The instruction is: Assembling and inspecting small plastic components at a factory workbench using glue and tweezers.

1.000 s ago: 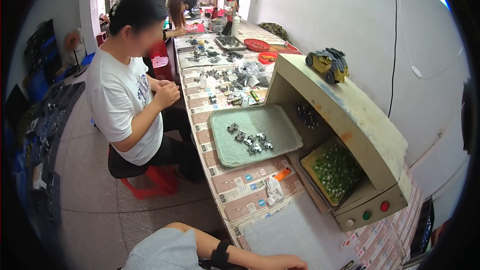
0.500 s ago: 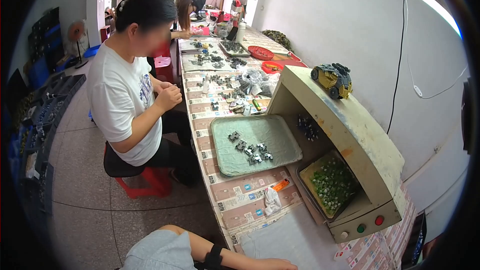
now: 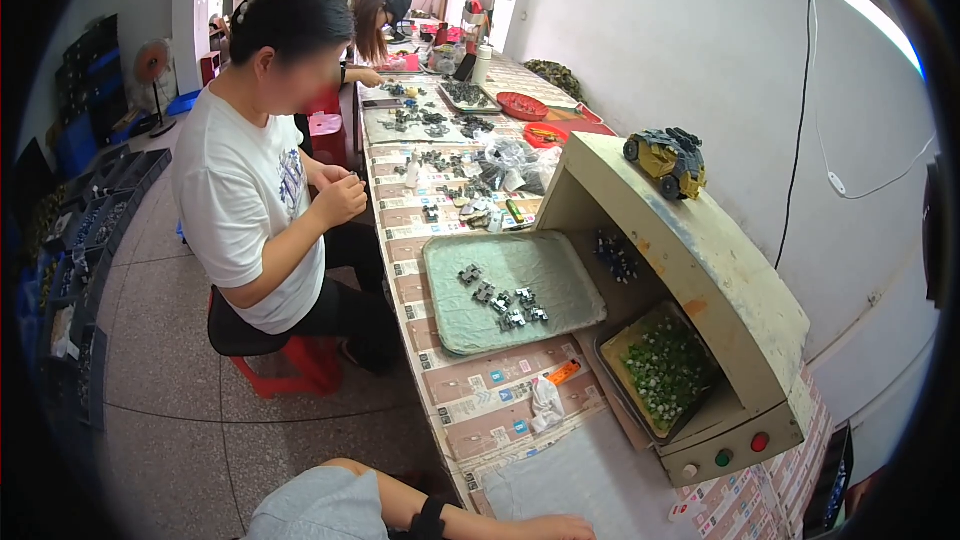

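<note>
My left hand (image 3: 562,528) shows only in part at the lower edge, with its fingers cut off. Whether it holds anything cannot be seen. It lies over the pale grey sheet (image 3: 570,475) on the near part of the table, and a black band circles the forearm. My right hand is out of the picture. Beyond the sheet are a crumpled white cloth (image 3: 546,406) and an orange tool (image 3: 564,372). Past them, a green cloth-lined tray (image 3: 450,330) bears several small grey and black plastic parts (image 3: 513,316).
A beige hooded box (image 3: 745,290) with round buttons stands at right, a toy vehicle (image 3: 666,162) on top. Inside, a tray (image 3: 622,385) holds green and white pieces. A co-worker (image 3: 250,180) sits at the table's left side, another farther back. Bins (image 3: 95,310) line the floor.
The seated co-worker's hands have shifted slightly. The farther co-worker's hand has reached out over the table. My left arm has hardly moved.
</note>
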`<action>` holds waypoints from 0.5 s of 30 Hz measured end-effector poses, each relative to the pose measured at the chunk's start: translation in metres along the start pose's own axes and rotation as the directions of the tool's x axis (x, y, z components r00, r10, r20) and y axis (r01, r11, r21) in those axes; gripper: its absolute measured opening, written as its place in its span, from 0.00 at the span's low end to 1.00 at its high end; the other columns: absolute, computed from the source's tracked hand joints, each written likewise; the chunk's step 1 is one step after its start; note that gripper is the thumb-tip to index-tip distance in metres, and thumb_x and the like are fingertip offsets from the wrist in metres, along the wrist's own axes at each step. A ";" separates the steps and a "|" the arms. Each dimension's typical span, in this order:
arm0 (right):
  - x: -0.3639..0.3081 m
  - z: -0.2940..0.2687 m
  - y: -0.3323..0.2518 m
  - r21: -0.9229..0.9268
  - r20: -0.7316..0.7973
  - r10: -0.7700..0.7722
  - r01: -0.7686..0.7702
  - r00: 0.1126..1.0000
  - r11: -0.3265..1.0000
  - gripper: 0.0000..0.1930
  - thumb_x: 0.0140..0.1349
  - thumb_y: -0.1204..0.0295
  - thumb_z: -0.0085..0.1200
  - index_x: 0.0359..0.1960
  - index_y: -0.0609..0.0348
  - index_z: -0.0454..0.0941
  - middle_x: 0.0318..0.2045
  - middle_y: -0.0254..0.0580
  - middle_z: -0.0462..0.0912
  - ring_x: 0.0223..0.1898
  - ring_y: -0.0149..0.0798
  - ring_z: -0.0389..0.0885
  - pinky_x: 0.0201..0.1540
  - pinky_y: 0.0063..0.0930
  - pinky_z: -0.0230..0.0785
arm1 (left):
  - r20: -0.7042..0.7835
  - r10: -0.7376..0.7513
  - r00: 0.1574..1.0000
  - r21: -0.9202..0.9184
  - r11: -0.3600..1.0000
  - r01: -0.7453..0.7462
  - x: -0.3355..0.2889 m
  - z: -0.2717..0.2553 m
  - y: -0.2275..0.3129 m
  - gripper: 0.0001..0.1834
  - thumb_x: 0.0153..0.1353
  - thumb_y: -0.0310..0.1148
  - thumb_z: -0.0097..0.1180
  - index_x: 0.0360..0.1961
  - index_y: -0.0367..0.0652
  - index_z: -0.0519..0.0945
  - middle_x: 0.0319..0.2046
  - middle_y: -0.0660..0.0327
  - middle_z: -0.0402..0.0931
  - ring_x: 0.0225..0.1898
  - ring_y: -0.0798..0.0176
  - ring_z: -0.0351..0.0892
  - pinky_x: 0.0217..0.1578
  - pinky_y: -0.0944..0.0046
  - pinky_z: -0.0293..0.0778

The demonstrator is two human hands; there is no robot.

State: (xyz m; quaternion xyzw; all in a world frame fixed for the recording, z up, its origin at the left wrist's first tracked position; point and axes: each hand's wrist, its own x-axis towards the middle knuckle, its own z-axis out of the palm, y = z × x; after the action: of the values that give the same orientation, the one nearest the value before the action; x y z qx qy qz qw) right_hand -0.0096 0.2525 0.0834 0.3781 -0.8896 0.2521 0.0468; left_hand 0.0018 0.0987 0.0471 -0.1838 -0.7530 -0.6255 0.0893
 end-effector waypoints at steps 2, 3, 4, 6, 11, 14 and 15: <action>0.004 -0.001 -0.004 -0.002 -0.001 0.051 -0.051 0.999 0.999 0.10 0.55 0.78 0.42 0.37 0.66 0.72 0.31 0.56 0.73 0.35 0.55 0.70 0.38 0.40 0.63 | -0.019 0.042 0.999 0.081 0.996 -0.040 0.000 0.001 0.011 0.14 0.57 0.36 0.51 0.41 0.41 0.74 0.40 0.50 0.72 0.44 0.53 0.69 0.44 0.60 0.66; 0.005 -0.001 -0.005 -0.006 0.000 0.097 -0.097 0.995 0.995 0.11 0.55 0.76 0.42 0.39 0.66 0.72 0.31 0.57 0.73 0.36 0.56 0.69 0.39 0.40 0.63 | -0.039 0.087 0.995 0.162 0.984 -0.079 0.000 0.000 0.017 0.16 0.58 0.37 0.49 0.45 0.40 0.72 0.45 0.47 0.69 0.49 0.48 0.66 0.48 0.58 0.64; 0.006 0.001 -0.003 -0.006 -0.001 0.098 -0.098 0.995 0.995 0.11 0.55 0.76 0.42 0.39 0.66 0.72 0.31 0.57 0.73 0.36 0.56 0.69 0.39 0.40 0.63 | -0.039 0.087 0.995 0.162 0.984 -0.079 0.000 0.004 0.012 0.16 0.58 0.37 0.49 0.45 0.40 0.72 0.45 0.47 0.69 0.49 0.48 0.66 0.48 0.58 0.64; 0.005 0.007 0.011 -0.019 -0.057 -0.021 0.020 0.998 1.000 0.15 0.54 0.73 0.43 0.43 0.68 0.70 0.32 0.59 0.71 0.35 0.59 0.69 0.39 0.44 0.62 | 0.105 0.118 0.987 0.118 0.984 -0.131 0.002 0.017 -0.004 0.24 0.60 0.41 0.45 0.52 0.34 0.65 0.53 0.42 0.59 0.55 0.43 0.58 0.54 0.55 0.57; -0.006 0.017 0.038 -0.123 0.031 0.093 -0.089 0.995 0.988 0.19 0.54 0.70 0.44 0.46 0.69 0.67 0.38 0.62 0.71 0.40 0.60 0.69 0.43 0.45 0.62 | 0.153 0.064 0.986 0.147 0.985 -0.087 0.001 0.026 0.012 0.29 0.60 0.41 0.44 0.55 0.28 0.58 0.56 0.39 0.55 0.58 0.42 0.54 0.58 0.56 0.52; -0.012 0.019 0.046 -0.143 -0.052 0.080 -0.086 0.995 0.986 0.20 0.54 0.70 0.44 0.46 0.70 0.67 0.41 0.62 0.70 0.41 0.60 0.68 0.44 0.45 0.62 | 0.155 0.094 0.983 0.134 0.984 -0.116 0.002 0.035 0.012 0.30 0.60 0.42 0.44 0.56 0.29 0.57 0.57 0.39 0.53 0.60 0.43 0.51 0.59 0.57 0.50; -0.014 0.019 0.048 -0.149 -0.081 0.073 -0.085 0.994 0.985 0.20 0.54 0.69 0.44 0.46 0.70 0.67 0.41 0.62 0.70 0.42 0.60 0.68 0.45 0.45 0.62 | 0.162 0.094 0.982 0.130 0.985 -0.116 0.003 0.037 0.012 0.30 0.60 0.42 0.44 0.56 0.29 0.57 0.57 0.39 0.52 0.60 0.44 0.50 0.59 0.58 0.50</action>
State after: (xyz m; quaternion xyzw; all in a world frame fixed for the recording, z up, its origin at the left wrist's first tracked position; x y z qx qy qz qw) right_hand -0.0307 0.2807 0.0431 0.3279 -0.9181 0.1994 0.0990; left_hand 0.0075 0.1375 0.0518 -0.2646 -0.7886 -0.5498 0.0760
